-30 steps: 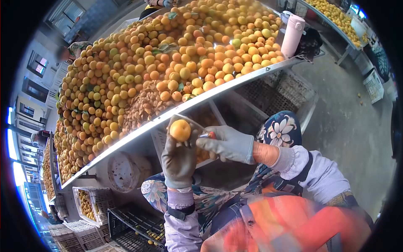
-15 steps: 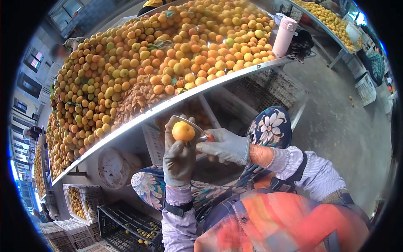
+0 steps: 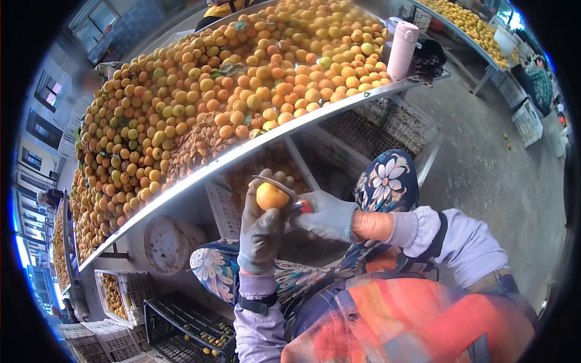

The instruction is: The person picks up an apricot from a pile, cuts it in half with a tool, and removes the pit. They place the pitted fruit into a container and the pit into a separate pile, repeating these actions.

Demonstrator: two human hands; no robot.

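Note:
My left hand [image 3: 260, 235], in a grey glove, is closed around a yellow-orange apricot [image 3: 272, 196], holding it between thumb and fingers. A knife [image 3: 306, 206] with a red handle is gripped in my gloved right hand [image 3: 330, 216]. Its thin blade runs left across the upper side of the apricot, close against it; whether it has cut in cannot be made out. Both hands are over my lap, below the metal edge of a sloping table [image 3: 245, 149]. Heaped on that table are many apricots [image 3: 175, 109], with a pile of brown pits [image 3: 196, 144] near its edge.
A pale pink flask [image 3: 403, 51] stands at the table's right corner. Under the table are crates and a dirty white bucket [image 3: 172, 244]. At lower left are a black crate [image 3: 190, 327] and a white crate [image 3: 124, 290] with fruit. Other people sit farther off.
The apricot, the knife and both hands have shifted slightly down and right in view. The knife blade still lies along the apricot's upper side.

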